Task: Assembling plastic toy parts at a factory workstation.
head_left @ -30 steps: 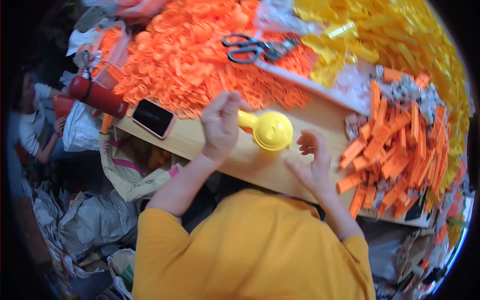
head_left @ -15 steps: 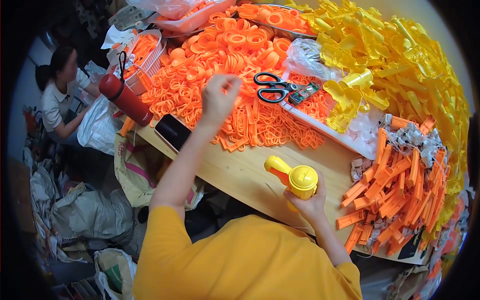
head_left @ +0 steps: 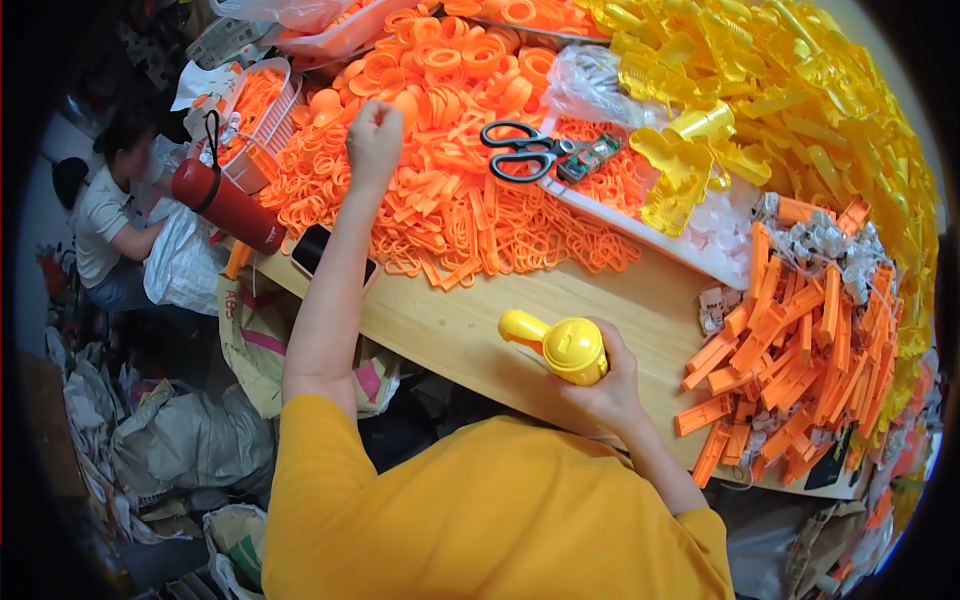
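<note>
My right hand (head_left: 608,392) grips a yellow plastic toy body (head_left: 575,350) with a round domed end and a rounded arm jutting out to the left, just above the near part of the table. My left hand (head_left: 375,140) is stretched over the far-left part of a big heap of orange plastic parts (head_left: 450,120), near its rings and round caps. Its fingers are curled closed, and whatever may lie in them is hidden.
Scissors (head_left: 520,150) and a small circuit board (head_left: 590,158) rest by a white tray (head_left: 650,232). Yellow shells (head_left: 800,120) pile up at right, beyond orange wired strips (head_left: 800,370). A red bottle (head_left: 228,205) and a phone (head_left: 312,250) lie left. Another person (head_left: 115,215) sits at far left.
My left hand has moved left and farther out over the orange heap, its fingers more curled. The yellow toy has turned in my right hand, and its orange part no longer shows.
</note>
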A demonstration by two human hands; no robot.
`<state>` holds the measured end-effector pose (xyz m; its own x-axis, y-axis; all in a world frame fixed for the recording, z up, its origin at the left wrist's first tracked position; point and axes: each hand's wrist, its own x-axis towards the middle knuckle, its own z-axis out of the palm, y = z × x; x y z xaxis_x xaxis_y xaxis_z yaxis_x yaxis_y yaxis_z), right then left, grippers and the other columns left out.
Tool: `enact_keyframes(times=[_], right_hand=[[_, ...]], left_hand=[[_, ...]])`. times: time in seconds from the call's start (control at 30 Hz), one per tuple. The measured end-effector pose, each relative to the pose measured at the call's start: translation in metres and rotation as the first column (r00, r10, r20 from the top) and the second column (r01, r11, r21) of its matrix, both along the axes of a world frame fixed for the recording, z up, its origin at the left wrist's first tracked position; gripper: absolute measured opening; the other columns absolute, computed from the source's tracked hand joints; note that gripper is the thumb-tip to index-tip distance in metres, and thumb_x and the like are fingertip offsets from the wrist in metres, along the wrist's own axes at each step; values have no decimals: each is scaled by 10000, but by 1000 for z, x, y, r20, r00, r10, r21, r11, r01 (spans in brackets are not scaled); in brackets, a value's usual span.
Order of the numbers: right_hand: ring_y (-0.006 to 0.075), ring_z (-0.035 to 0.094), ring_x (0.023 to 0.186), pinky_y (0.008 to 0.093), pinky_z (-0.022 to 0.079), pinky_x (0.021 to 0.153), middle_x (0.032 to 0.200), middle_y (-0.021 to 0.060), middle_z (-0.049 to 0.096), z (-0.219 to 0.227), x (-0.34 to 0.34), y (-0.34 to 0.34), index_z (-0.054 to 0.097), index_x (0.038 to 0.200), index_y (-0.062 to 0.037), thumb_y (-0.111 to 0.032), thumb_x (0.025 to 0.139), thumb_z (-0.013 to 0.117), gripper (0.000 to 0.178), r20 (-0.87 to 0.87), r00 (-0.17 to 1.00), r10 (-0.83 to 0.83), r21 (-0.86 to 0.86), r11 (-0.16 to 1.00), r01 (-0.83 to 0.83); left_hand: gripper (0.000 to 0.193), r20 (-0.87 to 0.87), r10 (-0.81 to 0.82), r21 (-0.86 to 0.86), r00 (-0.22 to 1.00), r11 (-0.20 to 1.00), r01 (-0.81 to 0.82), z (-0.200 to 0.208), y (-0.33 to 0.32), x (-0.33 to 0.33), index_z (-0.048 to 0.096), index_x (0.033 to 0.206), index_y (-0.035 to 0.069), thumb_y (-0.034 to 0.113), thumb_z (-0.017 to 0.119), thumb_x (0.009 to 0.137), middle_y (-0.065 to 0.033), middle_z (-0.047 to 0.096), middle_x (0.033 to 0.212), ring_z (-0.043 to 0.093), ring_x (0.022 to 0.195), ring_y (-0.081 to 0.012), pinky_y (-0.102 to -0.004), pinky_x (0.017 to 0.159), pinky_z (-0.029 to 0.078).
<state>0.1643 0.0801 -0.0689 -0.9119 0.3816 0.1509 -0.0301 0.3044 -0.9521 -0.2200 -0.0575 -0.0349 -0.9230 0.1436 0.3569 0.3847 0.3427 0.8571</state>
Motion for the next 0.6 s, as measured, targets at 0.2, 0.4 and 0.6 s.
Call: enact_keyframes(times=[0.2, 0.4, 0.6], right_hand=[[185, 624, 951, 323, 503, 862, 1058, 101, 620, -1, -7, -7, 536, 1195, -13, -95, 640, 857, 647, -102, 993, -57, 78, 995, 66], [177, 649, 879, 295, 514, 818, 989, 100, 651, -12, -9, -13, 552, 1174, 7, -108, 643, 868, 628, -206, 974, -90, 69, 992, 107], [165, 655, 865, 291, 521, 769, 974, 105, 662, -10, -5, -15, 561, 1146, 28, -117, 641, 866, 608, -208, 975, -75, 133, 986, 104]], left_hand=[[138, 281, -720, 519, 634, 670, 531, 40, 18, 121, 562, 935, 38, 107, 459, 873, -45, 557, 894, 563, 831, -135, -277, 755, 465], [315, 407, -761, 163, 505, 605, 780, 36, 44, 230, 489, 759, 29, 248, 530, 981, -10, 470, 753, 445, 714, -64, -259, 618, 388], [358, 30, -819, -60, 574, 571, 819, 12, 55, 246, 484, 681, -14, 192, 602, 949, -64, 460, 660, 445, 598, -126, -311, 532, 360]])
